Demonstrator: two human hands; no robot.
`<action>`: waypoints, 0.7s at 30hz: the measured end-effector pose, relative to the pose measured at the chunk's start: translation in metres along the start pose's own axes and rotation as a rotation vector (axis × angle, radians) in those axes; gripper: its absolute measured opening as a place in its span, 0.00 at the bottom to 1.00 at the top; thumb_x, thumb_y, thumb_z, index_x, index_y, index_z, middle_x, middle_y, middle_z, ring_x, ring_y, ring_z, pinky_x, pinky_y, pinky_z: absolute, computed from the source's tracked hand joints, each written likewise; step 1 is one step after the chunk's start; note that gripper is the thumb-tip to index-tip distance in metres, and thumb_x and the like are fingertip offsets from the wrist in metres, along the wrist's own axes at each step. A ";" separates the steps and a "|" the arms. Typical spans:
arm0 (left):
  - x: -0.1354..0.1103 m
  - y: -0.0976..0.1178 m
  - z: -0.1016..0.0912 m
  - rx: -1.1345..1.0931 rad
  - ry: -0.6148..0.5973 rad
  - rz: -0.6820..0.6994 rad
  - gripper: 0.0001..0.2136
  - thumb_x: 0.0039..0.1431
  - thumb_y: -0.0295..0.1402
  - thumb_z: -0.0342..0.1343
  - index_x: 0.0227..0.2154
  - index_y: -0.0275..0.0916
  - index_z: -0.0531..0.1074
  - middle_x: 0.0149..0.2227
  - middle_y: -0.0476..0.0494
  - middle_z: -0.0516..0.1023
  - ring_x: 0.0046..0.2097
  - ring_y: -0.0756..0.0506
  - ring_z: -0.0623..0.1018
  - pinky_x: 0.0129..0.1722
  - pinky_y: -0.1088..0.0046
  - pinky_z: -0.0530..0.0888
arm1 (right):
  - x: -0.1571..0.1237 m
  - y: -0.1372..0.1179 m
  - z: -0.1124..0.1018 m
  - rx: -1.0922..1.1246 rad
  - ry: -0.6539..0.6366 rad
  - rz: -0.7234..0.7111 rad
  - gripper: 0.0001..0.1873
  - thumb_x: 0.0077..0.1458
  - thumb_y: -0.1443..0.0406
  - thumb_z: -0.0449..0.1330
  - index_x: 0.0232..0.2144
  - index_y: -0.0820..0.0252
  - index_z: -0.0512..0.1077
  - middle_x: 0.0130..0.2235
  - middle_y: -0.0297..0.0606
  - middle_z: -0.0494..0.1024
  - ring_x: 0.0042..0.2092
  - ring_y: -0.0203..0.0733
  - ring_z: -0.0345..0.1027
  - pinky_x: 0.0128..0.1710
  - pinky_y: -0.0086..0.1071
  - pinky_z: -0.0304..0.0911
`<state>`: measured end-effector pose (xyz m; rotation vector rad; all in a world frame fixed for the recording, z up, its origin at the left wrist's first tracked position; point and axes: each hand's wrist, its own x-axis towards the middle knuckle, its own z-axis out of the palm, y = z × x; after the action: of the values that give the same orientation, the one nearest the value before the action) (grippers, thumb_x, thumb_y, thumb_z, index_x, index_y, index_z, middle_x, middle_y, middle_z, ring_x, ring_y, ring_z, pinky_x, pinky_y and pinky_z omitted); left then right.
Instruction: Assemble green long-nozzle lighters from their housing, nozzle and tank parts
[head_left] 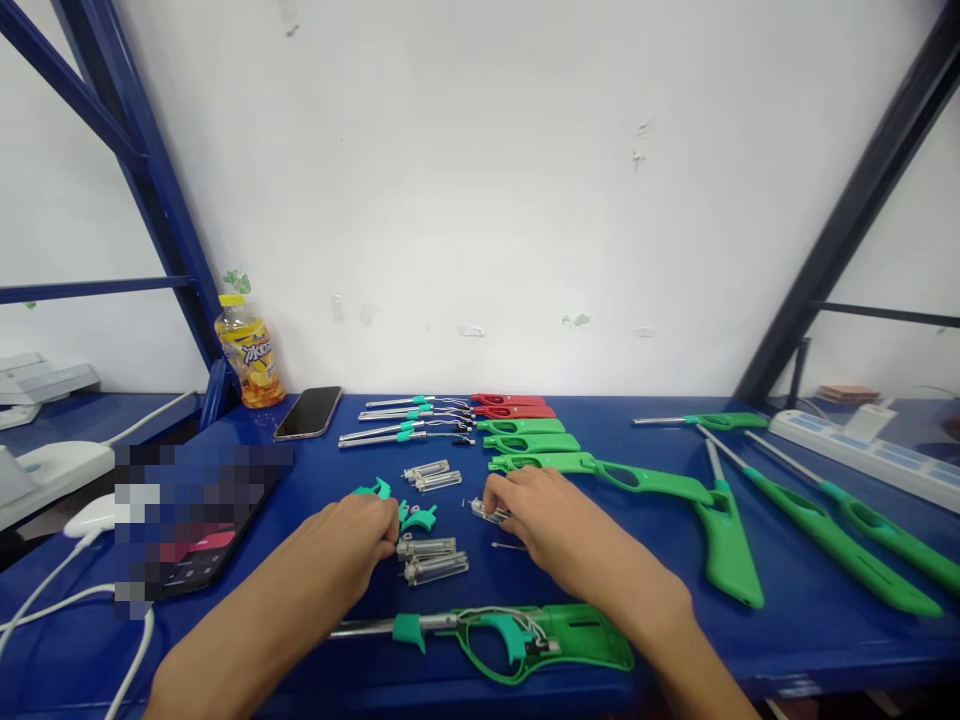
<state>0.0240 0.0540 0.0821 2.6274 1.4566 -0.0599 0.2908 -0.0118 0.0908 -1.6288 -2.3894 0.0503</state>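
My left hand (358,528) lies knuckles up on the blue table (795,620), fingers curled, their tips at a small teal trigger piece (418,519); whether they grip anything is hidden. My right hand (531,512) is closed on a small clear lighter cartridge (484,512). Two more clear cartridges (433,558) lie between my hands. An opened green lighter body (525,638) with a metal tube, teal trigger and wires lies at the front edge, below both hands.
Behind my hands lie metal tubes with teal collars (409,420), red shells (514,405) and green shells (529,435). Assembled green lighters (825,520) spread to the right. A phone (308,412), a yellow bottle (246,355), a blurred tablet (195,520) and a power strip (862,450) sit around.
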 end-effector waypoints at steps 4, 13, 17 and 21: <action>-0.004 0.000 0.004 0.009 0.032 -0.009 0.10 0.68 0.22 0.50 0.34 0.43 0.71 0.38 0.45 0.81 0.41 0.40 0.79 0.37 0.66 0.63 | -0.002 0.000 0.000 0.008 -0.024 -0.007 0.25 0.57 0.85 0.53 0.48 0.56 0.72 0.44 0.39 0.80 0.42 0.46 0.73 0.39 0.35 0.61; -0.004 -0.002 0.000 0.020 -0.004 -0.061 0.10 0.61 0.20 0.53 0.31 0.43 0.73 0.34 0.45 0.81 0.37 0.40 0.81 0.33 0.67 0.61 | -0.005 0.000 -0.004 0.036 -0.042 0.005 0.35 0.49 0.87 0.48 0.53 0.56 0.70 0.46 0.39 0.78 0.44 0.44 0.74 0.41 0.35 0.63; -0.012 -0.001 -0.009 -0.011 0.049 -0.013 0.10 0.70 0.26 0.48 0.33 0.43 0.71 0.37 0.43 0.81 0.37 0.39 0.80 0.35 0.66 0.65 | -0.006 0.001 -0.006 0.063 -0.019 0.023 0.35 0.56 0.86 0.46 0.57 0.53 0.67 0.49 0.39 0.78 0.47 0.44 0.74 0.43 0.35 0.65; -0.012 0.002 -0.016 -0.064 0.148 0.058 0.12 0.73 0.31 0.46 0.32 0.44 0.70 0.34 0.44 0.80 0.34 0.40 0.78 0.34 0.66 0.65 | -0.007 0.007 -0.001 0.088 -0.008 0.010 0.35 0.65 0.82 0.50 0.66 0.47 0.62 0.56 0.41 0.77 0.54 0.46 0.74 0.49 0.37 0.68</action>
<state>0.0188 0.0448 0.0997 2.6703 1.3987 0.1878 0.2998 -0.0158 0.0897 -1.6036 -2.3497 0.1615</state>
